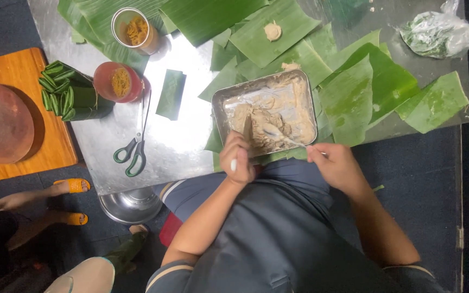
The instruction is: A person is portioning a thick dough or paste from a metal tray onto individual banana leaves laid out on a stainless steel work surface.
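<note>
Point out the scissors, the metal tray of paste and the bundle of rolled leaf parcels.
scissors [137, 142], head view, on the blades just above the green handles.
metal tray [219, 97], head view, on its bare left rim.
rolled leaf parcels [69, 91], head view, on the middle of the bundle.

The surface [180, 146] is glossy sheet metal, glaring near its middle. The tray [221, 103] is dull, smeared metal holding rough beige paste [275, 116]. Banana leaves [348, 97] along the far edge look smooth, waxy. The board [55, 146] is matt wood.
</note>
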